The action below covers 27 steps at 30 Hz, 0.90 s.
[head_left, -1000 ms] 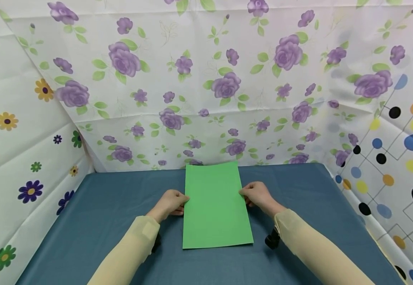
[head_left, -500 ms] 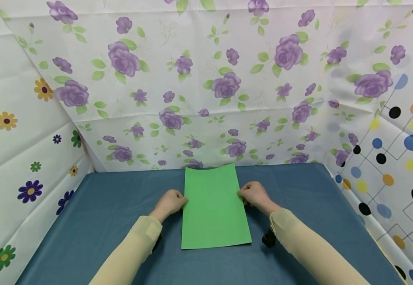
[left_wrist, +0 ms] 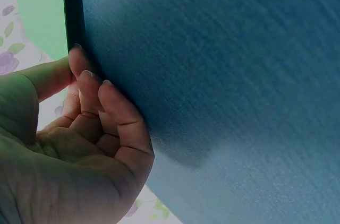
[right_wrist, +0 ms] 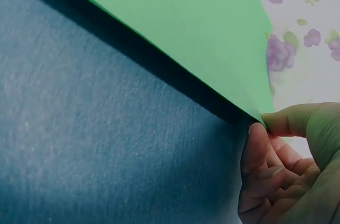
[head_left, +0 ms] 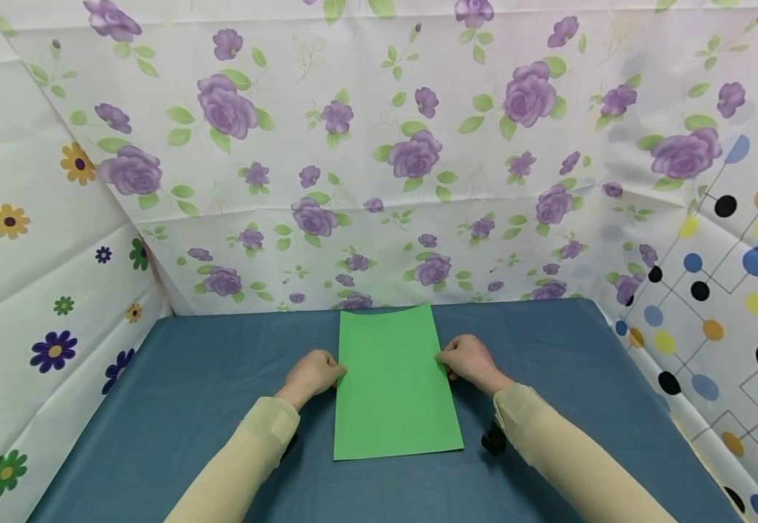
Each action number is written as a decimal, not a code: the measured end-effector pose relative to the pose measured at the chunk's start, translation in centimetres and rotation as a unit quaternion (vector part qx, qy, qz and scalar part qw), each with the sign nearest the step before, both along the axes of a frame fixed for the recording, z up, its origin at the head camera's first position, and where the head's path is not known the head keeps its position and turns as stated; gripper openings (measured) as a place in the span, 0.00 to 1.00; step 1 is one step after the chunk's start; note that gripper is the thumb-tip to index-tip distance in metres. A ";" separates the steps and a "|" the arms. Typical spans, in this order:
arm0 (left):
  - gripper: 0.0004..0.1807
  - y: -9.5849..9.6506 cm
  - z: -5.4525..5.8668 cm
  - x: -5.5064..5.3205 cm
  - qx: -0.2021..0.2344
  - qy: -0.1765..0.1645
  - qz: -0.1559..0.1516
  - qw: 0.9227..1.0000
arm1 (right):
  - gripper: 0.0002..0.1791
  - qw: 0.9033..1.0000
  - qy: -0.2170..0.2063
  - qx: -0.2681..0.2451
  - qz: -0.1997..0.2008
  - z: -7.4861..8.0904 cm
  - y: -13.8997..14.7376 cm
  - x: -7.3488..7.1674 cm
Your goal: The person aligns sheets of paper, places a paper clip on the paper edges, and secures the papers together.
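Note:
A rectangular green sheet of paper (head_left: 392, 385) is held between both hands over the table, its far edge sagging slightly in the middle. My left hand (head_left: 312, 376) pinches its left edge between thumb and fingers; in the left wrist view the other fingers of that hand (left_wrist: 79, 144) are curled below the edge. On the opposite side my right hand (head_left: 472, 360) pinches the right edge, thumb on top, as the right wrist view shows with the paper (right_wrist: 175, 27) casting a shadow beneath. That view suggests more than one layer at the near corner.
A blue cloth (head_left: 208, 407) covers the table. Behind it hangs a white curtain with purple roses (head_left: 418, 156). A daisy-patterned sheet (head_left: 51, 290) stands at the left, and a dotted sheet (head_left: 732, 327) at the right. A small black device (head_left: 494, 440) is on the right wrist.
Both hands keep their pinch on the paper. The right hand has shifted slightly left, and the paper's far edge has dropped a little and bows more.

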<state>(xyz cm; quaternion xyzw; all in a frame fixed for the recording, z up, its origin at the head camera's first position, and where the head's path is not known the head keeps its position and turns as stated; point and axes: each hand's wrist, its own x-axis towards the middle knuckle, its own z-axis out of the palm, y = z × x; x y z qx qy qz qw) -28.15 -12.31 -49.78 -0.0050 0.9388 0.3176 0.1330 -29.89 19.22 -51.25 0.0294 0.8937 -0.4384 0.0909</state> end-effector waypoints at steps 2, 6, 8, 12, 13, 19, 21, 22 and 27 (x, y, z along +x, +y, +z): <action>0.29 0.1 0.0 0.0 -0.005 -0.003 0.000 1.000 | 0.16 1.000 0.004 0.013 0.004 0.0 0.0 0.1; 0.32 0.3 -0.1 0.1 -0.014 -0.003 0.000 1.000 | 0.17 0.999 0.006 0.037 0.011 -0.2 0.1 0.2; 0.32 0.4 0.0 0.2 -0.021 -0.001 -0.002 1.000 | 0.18 0.999 0.008 0.045 0.014 -0.3 0.1 0.3; 0.33 0.6 0.0 0.2 -0.038 -0.001 -0.005 0.999 | 0.22 0.998 0.011 0.054 0.014 -0.5 0.1 0.3; 0.33 0.6 0.0 0.1 -0.042 -0.002 -0.006 0.999 | 0.23 0.998 0.012 0.057 0.014 -0.5 0.0 0.3; 0.33 0.7 -0.2 0.0 -0.057 -0.006 -0.005 0.998 | 0.26 0.998 0.013 0.064 0.023 -0.8 -0.1 0.1; 0.33 0.7 -0.3 -0.1 -0.059 -0.003 -0.008 0.998 | 0.25 0.998 0.013 0.064 0.025 -0.9 -0.1 0.1; 0.33 0.7 -0.3 -0.1 -0.060 -0.003 -0.009 0.998 | 0.25 0.997 0.014 0.067 0.026 -0.9 -0.2 0.1; 0.34 0.8 -0.2 -0.2 -0.065 -0.003 -0.011 0.998 | 0.24 0.997 0.015 0.075 0.029 -0.8 -0.2 0.0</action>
